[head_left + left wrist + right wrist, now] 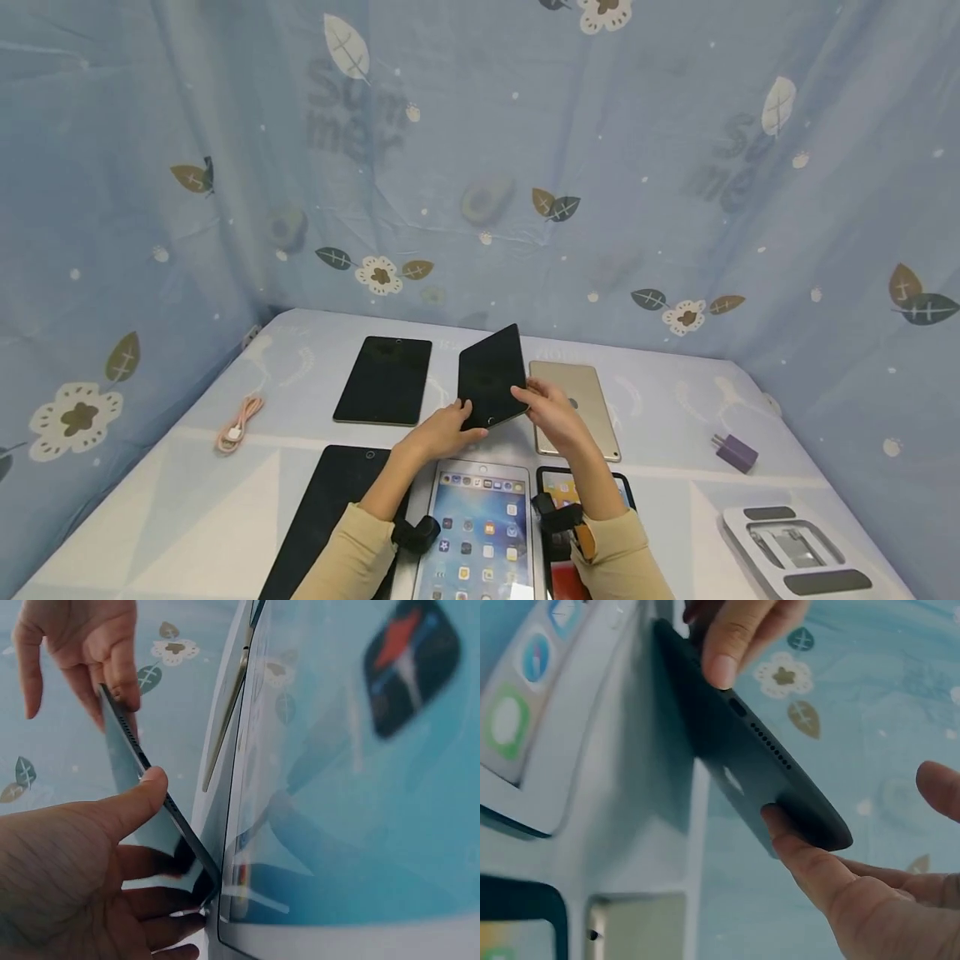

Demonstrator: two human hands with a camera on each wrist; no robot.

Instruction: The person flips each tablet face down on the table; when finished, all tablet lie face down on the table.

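Observation:
A dark tablet [491, 375] with a black screen is held tilted above the table, its grey back and lower edge with speaker holes showing in the right wrist view. My left hand [442, 429] grips it by the lower edge, thumb [154, 780] on that edge. At the tablet's right side is my right hand [551, 408]. Its fingers [810, 866] touch the back near a corner, while the thumb [939, 789] stands apart from the tablet. Below the hands lies a white tablet [480, 533] with a lit screen of app icons.
Around it lie a black tablet [386, 379], a larger black one [330, 500], a gold tablet [573, 400] face down and a black-framed lit tablet [555, 482]. A pink cable [238, 423] is at left; a purple plug [735, 452] and white stand [795, 550] are at right.

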